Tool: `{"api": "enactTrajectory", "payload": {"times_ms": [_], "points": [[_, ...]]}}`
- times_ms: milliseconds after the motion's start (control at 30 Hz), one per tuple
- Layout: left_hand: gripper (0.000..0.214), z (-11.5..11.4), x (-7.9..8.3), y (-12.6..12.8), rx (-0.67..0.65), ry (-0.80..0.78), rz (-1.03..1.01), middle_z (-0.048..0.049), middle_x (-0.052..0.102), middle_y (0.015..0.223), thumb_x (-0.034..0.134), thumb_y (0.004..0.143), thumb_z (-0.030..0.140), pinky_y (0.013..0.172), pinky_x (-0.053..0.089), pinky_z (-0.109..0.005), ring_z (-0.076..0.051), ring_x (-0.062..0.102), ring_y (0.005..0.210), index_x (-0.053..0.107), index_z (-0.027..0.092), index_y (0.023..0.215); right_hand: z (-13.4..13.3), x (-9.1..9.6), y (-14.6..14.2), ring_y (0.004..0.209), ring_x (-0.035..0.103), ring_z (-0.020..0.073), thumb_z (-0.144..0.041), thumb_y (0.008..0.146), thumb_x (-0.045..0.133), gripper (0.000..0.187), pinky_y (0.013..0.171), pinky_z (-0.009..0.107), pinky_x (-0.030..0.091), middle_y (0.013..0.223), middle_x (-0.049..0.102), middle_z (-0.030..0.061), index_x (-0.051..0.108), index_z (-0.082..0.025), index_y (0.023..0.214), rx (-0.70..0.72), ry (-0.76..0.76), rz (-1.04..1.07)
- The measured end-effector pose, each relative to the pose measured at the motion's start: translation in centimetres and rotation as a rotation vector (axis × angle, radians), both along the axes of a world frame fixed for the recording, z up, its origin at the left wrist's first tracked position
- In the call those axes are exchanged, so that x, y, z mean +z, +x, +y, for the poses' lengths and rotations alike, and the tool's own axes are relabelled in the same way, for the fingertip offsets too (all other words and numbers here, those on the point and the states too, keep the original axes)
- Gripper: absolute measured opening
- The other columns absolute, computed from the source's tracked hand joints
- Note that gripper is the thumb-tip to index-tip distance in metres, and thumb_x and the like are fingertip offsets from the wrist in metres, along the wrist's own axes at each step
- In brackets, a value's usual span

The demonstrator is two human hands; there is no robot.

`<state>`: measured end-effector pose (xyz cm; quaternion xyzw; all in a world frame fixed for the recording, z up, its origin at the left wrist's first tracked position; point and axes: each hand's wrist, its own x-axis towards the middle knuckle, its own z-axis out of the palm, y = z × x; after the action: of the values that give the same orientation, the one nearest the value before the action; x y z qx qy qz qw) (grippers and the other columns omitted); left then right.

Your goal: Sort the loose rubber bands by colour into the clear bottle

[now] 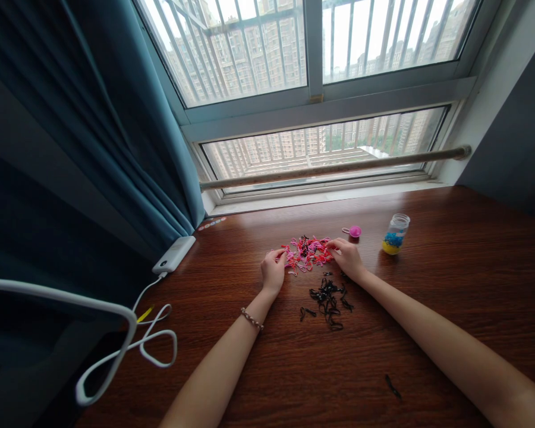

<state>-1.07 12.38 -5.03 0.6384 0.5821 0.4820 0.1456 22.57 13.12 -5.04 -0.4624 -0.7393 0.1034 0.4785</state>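
A loose heap of small pink and red hair ties (310, 254), with a few black ones mixed in, lies on the brown table. At its left edge is my left hand (273, 272), wearing a beaded bracelet, its thumb and fingers drawn together. My right hand (346, 259) touches the opposite edge in a similar pinch. What either hand holds is too small to make out. Nearer to me lies a separate pile of black hair ties (329, 300). One more black hair tie (393, 386) rests apart, close to the front.
A clear jar (395, 235) with blue and yellow contents stands right of the heap. Beside it is a pink round piece with a loop (355, 232). On the left are a white power strip (173, 254) and a white cable (104, 309). A barred window (316, 110) fills the back.
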Motion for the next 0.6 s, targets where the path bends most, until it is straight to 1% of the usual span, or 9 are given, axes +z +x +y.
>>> {"api": "enactTrajectory", "payload": {"times_ms": [133, 267, 400, 600], "points": [[0.02, -0.17, 0.3, 0.1, 0.013, -0.023, 0.0, -0.0056, 0.067, 0.082, 0.052, 0.078, 0.03, 0.07, 0.046, -0.027, -0.016, 0.06, 0.076, 0.066, 0.016, 0.083, 0.02, 0.02, 0.01, 0.073, 0.057, 0.0185, -0.019, 0.078, 0.05, 0.012, 0.069, 0.031, 0.045, 0.079, 0.06, 0.0046, 0.062, -0.02, 0.08, -0.005, -0.004, 0.008], [0.021, -0.27, 0.38, 0.22, -0.018, -0.037, -0.021, -0.0045, 0.066, 0.079, 0.051, 0.079, 0.03, 0.066, 0.045, -0.025, -0.014, 0.059, 0.069, 0.065, 0.016, 0.083, 0.03, -0.02, -0.01, 0.072, 0.055, 0.0175, -0.02, 0.079, 0.05, 0.012, 0.068, 0.029, 0.044, 0.078, 0.058, 0.0041, 0.062, -0.02, 0.079, 0.0, -0.006, 0.002], [0.02, -0.09, 0.17, 0.26, -0.039, -0.028, -0.045, -0.0042, 0.066, 0.08, 0.047, 0.08, 0.027, 0.068, 0.045, -0.025, -0.014, 0.059, 0.071, 0.064, 0.016, 0.086, 0.14, -0.26, 0.03, 0.07, 0.054, 0.0163, -0.022, 0.081, 0.048, 0.016, 0.066, 0.028, 0.043, 0.076, 0.054, 0.0044, 0.064, -0.02, 0.078, -0.008, -0.008, -0.029], [0.022, 0.43, -0.26, 0.04, -0.017, -0.044, -0.077, -0.0045, 0.065, 0.084, 0.044, 0.078, 0.018, 0.075, 0.045, -0.027, -0.015, 0.059, 0.078, 0.064, 0.017, 0.087, 0.38, -0.71, 0.21, 0.072, 0.054, 0.0167, -0.022, 0.083, 0.046, 0.02, 0.068, 0.028, 0.043, 0.078, 0.055, 0.005, 0.066, -0.02, 0.082, 0.007, -0.019, -0.047]]}}
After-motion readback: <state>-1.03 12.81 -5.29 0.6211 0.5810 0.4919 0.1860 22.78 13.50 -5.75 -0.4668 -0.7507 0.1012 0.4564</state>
